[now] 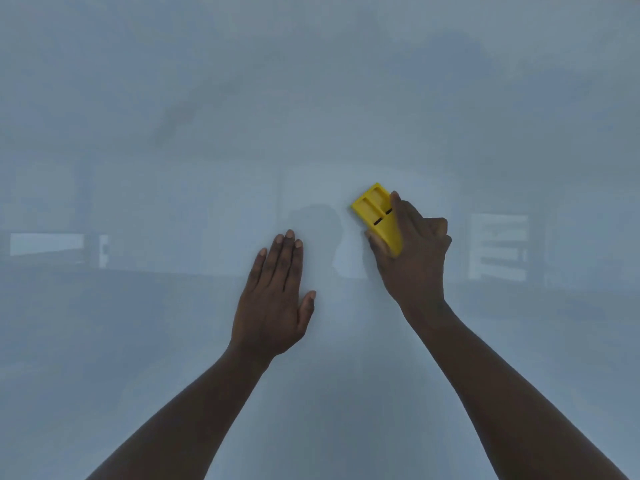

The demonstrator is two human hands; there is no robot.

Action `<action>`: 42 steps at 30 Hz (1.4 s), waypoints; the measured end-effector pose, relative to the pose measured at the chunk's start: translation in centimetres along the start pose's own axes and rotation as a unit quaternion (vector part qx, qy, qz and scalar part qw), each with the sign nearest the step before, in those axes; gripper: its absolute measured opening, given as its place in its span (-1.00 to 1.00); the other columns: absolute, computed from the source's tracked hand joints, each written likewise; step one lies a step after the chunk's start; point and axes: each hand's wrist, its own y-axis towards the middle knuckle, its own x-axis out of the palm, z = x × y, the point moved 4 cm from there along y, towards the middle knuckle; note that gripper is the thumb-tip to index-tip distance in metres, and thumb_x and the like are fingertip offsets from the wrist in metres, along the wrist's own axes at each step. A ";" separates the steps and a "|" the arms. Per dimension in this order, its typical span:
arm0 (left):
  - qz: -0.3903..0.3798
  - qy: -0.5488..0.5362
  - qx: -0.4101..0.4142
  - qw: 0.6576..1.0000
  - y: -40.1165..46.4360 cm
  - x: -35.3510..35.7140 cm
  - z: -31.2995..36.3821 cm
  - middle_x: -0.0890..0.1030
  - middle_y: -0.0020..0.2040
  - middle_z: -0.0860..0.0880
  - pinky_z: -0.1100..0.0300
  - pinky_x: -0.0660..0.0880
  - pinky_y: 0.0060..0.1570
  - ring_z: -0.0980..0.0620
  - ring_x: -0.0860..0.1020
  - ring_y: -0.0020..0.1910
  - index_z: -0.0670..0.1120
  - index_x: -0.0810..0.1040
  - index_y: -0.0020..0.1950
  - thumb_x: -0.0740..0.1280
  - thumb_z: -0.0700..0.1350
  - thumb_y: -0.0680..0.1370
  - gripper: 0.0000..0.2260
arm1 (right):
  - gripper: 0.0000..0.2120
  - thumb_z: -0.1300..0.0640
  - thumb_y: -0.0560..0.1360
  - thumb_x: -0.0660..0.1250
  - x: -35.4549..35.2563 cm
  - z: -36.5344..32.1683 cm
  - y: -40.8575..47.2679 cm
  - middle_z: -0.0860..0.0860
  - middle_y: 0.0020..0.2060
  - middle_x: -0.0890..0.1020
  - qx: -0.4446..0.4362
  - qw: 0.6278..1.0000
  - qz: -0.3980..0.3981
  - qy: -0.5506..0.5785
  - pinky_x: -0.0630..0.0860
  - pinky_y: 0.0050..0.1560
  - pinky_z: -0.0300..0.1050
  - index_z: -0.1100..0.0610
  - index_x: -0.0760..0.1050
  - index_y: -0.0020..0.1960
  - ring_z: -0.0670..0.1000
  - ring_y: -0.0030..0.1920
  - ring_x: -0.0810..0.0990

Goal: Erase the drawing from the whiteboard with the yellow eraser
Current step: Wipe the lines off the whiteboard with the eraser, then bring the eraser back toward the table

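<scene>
The whiteboard [311,98] fills the whole view, pale grey-blue and glossy. My right hand [412,247] grips the yellow eraser [375,211] and presses it against the board right of centre, with the eraser's free end pointing up and left. My left hand [277,296] lies flat on the board to the left of the eraser, fingers together and thumb out, holding nothing. I see no clear drawn lines on the board; only a faint dark smudge [176,119] shows at the upper left.
The glossy board carries dim reflections of the room: a bright strip [46,243] at the left and a shelf-like shape [498,245] at the right. Both my forearms reach up from the bottom edge.
</scene>
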 end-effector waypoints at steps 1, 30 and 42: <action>-0.009 -0.003 0.006 1.000 -0.5 -0.4 -0.2 0.14 0.64 -0.21 -0.08 0.13 0.61 -0.13 0.10 0.64 -0.25 0.13 0.61 0.14 0.04 0.61 -0.36 | -0.42 -0.12 0.52 0.36 0.5 -0.9 -0.6 -0.04 0.32 0.53 -0.018 1.000 -0.008 0.008 0.13 -0.06 -0.11 0.05 0.33 0.47 0.07 0.01 0.33; -0.311 -0.190 -0.049 0.930 -4.4 -9.2 4.0 0.41 0.39 -0.23 -0.02 0.39 0.24 -0.23 0.43 0.30 -0.20 0.28 0.52 0.32 -0.11 0.60 -0.48 | -0.38 -0.21 0.47 0.38 -10.2 -2.2 -9.8 -0.04 0.33 0.47 0.080 0.908 -0.410 0.025 0.11 0.21 -0.03 -0.03 0.30 0.44 0.03 0.33 0.39; -0.339 -0.296 0.043 0.892 -2.6 -7.0 25.7 0.33 0.46 -0.21 -0.11 0.42 0.31 -0.24 0.39 0.38 -0.17 0.24 0.54 0.31 -0.17 0.60 -0.48 | -0.44 -0.24 0.46 0.36 -26.9 11.1 -14.0 0.00 0.21 0.52 0.126 0.906 -0.379 -0.142 0.18 0.23 0.04 0.02 0.40 0.35 0.06 0.24 0.44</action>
